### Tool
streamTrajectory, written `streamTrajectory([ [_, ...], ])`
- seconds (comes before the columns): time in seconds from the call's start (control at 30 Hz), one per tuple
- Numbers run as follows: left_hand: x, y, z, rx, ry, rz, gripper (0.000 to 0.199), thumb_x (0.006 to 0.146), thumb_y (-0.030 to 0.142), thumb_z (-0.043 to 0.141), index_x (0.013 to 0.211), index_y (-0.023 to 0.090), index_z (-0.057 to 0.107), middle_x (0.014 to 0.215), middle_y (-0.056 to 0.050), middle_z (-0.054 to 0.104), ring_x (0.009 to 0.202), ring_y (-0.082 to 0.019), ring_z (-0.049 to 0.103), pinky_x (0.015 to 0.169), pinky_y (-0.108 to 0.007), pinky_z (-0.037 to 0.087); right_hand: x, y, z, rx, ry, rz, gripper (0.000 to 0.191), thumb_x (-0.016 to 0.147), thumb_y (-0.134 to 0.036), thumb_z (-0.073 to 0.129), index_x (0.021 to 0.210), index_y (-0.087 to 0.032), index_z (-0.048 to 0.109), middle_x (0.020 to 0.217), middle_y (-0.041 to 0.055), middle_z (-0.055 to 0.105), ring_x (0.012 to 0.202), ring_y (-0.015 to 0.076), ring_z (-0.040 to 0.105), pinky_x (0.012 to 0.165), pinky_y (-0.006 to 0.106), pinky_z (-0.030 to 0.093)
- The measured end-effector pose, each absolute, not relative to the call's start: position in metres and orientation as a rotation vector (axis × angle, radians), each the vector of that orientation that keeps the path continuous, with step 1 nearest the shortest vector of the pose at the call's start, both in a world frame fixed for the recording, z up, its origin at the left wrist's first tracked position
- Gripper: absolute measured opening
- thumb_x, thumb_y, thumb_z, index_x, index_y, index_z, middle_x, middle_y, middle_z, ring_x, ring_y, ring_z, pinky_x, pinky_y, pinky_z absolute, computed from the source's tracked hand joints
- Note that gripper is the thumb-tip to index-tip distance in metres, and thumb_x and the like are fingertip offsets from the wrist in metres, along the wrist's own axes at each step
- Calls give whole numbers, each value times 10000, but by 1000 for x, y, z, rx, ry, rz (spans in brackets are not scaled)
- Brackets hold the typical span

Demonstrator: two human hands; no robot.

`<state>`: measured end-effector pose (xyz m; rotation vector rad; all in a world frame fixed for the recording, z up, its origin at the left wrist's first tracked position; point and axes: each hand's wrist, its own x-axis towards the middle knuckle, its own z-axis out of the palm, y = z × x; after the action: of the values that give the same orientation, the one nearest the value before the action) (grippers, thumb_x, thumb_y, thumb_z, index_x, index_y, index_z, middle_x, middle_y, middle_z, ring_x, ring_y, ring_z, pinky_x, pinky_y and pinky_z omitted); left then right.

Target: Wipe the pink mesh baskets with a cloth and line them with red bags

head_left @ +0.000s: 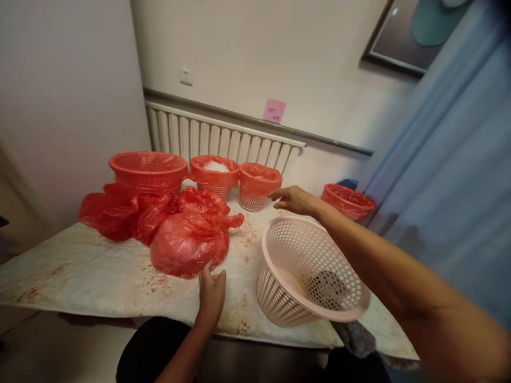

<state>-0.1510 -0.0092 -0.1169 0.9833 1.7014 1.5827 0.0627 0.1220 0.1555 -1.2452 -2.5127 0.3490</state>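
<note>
My left hand [212, 290] is at the near edge of a filled, knotted red plastic bag [187, 242], its fingertips at the bag's lower side, fingers apart and holding nothing. My right hand [293, 200] is stretched over the table, open, with its fingertips close to a small basket lined with a red bag [259, 183]. Below my right forearm a large pale pink perforated basket [279, 298] leans on its side, its mouth facing up and toward me; nothing shows inside it. More crumpled red plastic [115, 213] lies left of the knotted bag.
At the back stand a wide red-lined basket [147, 165] and a small one [215, 175] holding something white. Another red-lined bin [348, 202] is by the blue curtain [451, 175]. A grey cloth [357, 338] lies at the table's [99, 276] front edge. Behind is a radiator [215, 135].
</note>
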Motion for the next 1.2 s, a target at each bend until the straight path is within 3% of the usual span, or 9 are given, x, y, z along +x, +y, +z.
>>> streamTrajectory([
  [0.17, -93, -43, -50, 1716, 1484, 1746, 399, 907, 272, 474, 1291, 167, 470, 1277, -153, 464, 1155, -265, 541, 930, -449, 519, 161, 51, 121, -1265, -2260, 464, 251, 817, -253, 624, 1053, -202, 693, 1017, 63, 730, 883, 198, 696, 835, 359, 553],
  [0.23, -75, -59, -33, 1984, 1468, 1792, 410, 913, 226, 476, 1319, 164, 456, 1321, -166, 442, 1255, -297, 460, 1029, -510, 439, 193, 23, 102, -1291, -2102, 357, 219, 813, -288, 616, 996, -203, 699, 970, 58, 737, 885, 206, 695, 849, 372, 546],
  [0.33, -51, -80, -18, 2355, 1269, 1784, 456, 896, 154, 497, 1347, 178, 431, 1333, -173, 460, 1283, -308, 431, 1052, -517, 409, 219, -21, 67, -1288, -1848, 181, 177, 835, -325, 587, 938, -224, 691, 953, 55, 730, 880, 215, 691, 844, 385, 541],
  [0.43, -29, -92, -11, 2650, 1043, 1635, 387, 888, 142, 518, 1272, 175, 484, 1218, -150, 569, 1214, -288, 488, 1049, -514, 394, 218, -63, 30, -1288, -1751, 52, 148, 887, -301, 540, 943, -254, 668, 954, 52, 718, 890, 219, 674, 816, 387, 534],
  [0.5, -16, -93, -9, 2780, 989, 1483, 289, 897, 175, 529, 1186, 171, 536, 1041, -102, 642, 1034, -250, 569, 1030, -508, 386, 209, -84, 7, -1215, -1787, -54, 161, 898, -248, 511, 984, -271, 645, 964, 42, 709, 877, 219, 660, 865, 419, 504],
  [0.63, -2, -88, -12, 2878, 1091, 1353, 176, 911, 316, 545, 996, 174, 604, 726, -21, 591, 720, -203, 510, 867, -451, 415, 193, -100, -20, -1085, -1808, -201, 190, 883, -165, 439, 882, -277, 592, 766, 11, 645, 748, 221, 607, 889, 483, 425],
  [0.8, -4, -83, -18, 2889, 1167, 1344, 260, 946, 385, 465, 835, 186, 588, 699, -26, 542, 722, -206, 454, 795, -410, 376, 192, -95, -26, -1036, -1823, -220, 216, 866, -159, 443, 963, -293, 583, 830, 26, 649, 806, 241, 604, 883, 496, 405],
  [1.2, -4, -87, -23, 2887, 1182, 1316, 315, 964, 416, 411, 815, 184, 563, 712, -27, 529, 727, -208, 436, 777, -406, 362, 197, -95, -41, -938, -1788, -392, 260, 874, -147, 457, 1056, -213, 630, 1023, 78, 680, 1000, 249, 610, 1004, 541, 365],
])
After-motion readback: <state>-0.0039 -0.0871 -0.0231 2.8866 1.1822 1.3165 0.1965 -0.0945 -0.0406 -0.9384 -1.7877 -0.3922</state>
